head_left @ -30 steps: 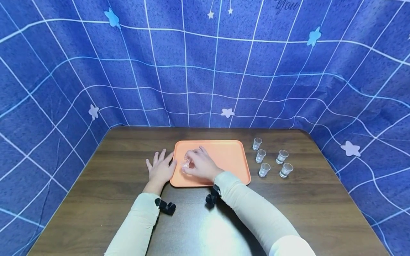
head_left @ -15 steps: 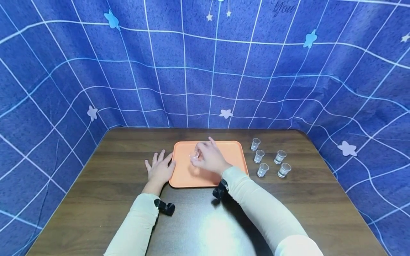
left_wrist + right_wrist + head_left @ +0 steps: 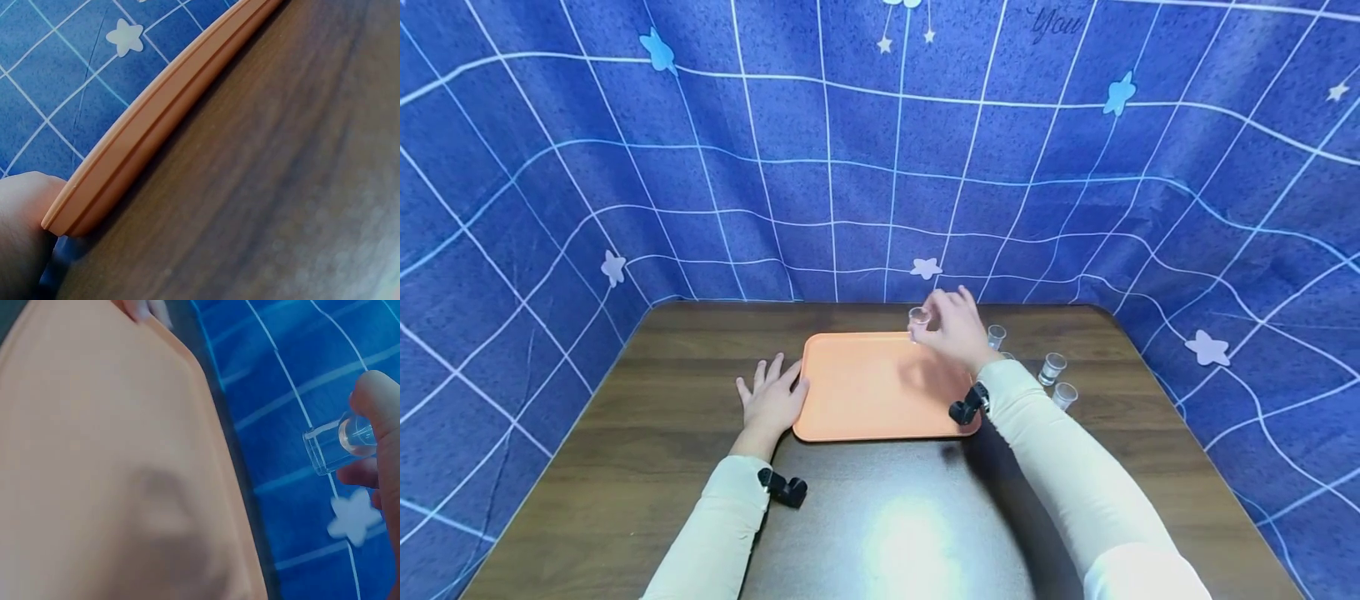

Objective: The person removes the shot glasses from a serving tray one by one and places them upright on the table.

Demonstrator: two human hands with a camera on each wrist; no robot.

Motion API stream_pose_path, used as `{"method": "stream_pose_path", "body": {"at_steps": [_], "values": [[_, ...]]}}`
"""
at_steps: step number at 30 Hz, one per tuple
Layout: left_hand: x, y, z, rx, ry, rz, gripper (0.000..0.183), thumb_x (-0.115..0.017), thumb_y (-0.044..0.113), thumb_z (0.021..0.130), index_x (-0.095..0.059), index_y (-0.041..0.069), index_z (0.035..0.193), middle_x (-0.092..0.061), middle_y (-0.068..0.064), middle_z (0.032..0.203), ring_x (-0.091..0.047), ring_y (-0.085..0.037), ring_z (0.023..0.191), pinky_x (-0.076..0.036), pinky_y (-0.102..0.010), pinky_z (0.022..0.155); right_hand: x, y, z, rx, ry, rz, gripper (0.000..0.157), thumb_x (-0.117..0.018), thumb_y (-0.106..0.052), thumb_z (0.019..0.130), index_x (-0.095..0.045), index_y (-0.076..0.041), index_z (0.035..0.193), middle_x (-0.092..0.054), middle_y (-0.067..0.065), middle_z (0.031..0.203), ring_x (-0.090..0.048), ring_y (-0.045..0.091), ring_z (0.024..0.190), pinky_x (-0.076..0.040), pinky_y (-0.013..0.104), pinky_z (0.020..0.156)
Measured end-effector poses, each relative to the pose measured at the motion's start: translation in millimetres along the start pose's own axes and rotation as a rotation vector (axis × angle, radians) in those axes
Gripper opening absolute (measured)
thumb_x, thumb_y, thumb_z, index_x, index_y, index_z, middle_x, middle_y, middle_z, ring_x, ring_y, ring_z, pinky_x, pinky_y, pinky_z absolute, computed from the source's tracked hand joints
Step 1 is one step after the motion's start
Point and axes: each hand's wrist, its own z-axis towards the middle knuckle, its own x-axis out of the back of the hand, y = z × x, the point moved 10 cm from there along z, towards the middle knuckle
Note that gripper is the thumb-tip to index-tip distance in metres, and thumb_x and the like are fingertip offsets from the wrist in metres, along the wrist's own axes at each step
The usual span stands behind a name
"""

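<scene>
A small clear shot glass (image 3: 917,318) is pinched between the thumb and fingers of my right hand (image 3: 959,330), held up over the tray's far right part. In the right wrist view the shot glass (image 3: 330,447) shows clear, thick-bottomed and tipped sideways in frame. My left hand (image 3: 772,405) rests at the left edge of the orange tray (image 3: 872,387), fingers spread on the table, thumb side against the rim. The left wrist view shows the tray's side wall (image 3: 144,119) close up with part of that hand (image 3: 25,212).
Right of the tray stand more shot glasses, among them a far one (image 3: 996,337) and two farther right (image 3: 1052,368). My right forearm partly covers this group. A brown wooden table (image 3: 647,400) lies under everything, with a blue grid-patterned curtain (image 3: 865,192) behind.
My right hand has lifted the shot glass from the tray's left side and carried it right and away from me. The left hand has stayed at the tray's edge.
</scene>
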Motion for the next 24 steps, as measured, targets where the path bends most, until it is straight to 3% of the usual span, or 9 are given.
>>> {"method": "stream_pose_path", "body": {"at_steps": [7, 15, 24], "values": [[-2.0, -0.5, 1.3, 0.001, -0.012, -0.004, 0.056, -0.034, 0.05, 0.106, -0.043, 0.025, 0.155, -0.021, -0.014, 0.167, -0.004, -0.046, 0.153, 0.013, -0.075, 0.109, 37.4, 50.0, -8.8, -0.103, 0.033, -0.041, 0.037, -0.079, -0.037, 0.079, -0.057, -0.012, 0.094, -0.062, 0.003, 0.081, -0.059, 0.029, 0.09, -0.014, 0.054, 0.121], [0.7, -0.9, 2.4, -0.003, 0.002, -0.003, 0.055, -0.033, 0.05, 0.106, -0.043, 0.025, 0.155, -0.021, -0.014, 0.167, -0.004, -0.046, 0.153, 0.013, -0.075, 0.11, 78.9, 106.8, -24.8, -0.196, 0.098, -0.098, 0.036, -0.079, -0.032, 0.08, -0.057, -0.007, 0.096, -0.064, 0.009, 0.082, -0.058, 0.033, 0.087, -0.022, 0.052, 0.115], [-2.3, -3.4, 4.2, -0.002, 0.011, -0.011, 0.056, -0.036, 0.051, 0.105, -0.046, 0.024, 0.153, -0.023, -0.015, 0.166, -0.006, -0.046, 0.152, 0.011, -0.075, 0.11, 104.5, 159.0, -49.6, -0.373, 0.065, -0.168, 0.037, -0.069, -0.034, 0.084, -0.056, -0.005, 0.102, -0.067, 0.017, 0.089, -0.057, 0.041, 0.093, -0.016, 0.058, 0.117]]}}
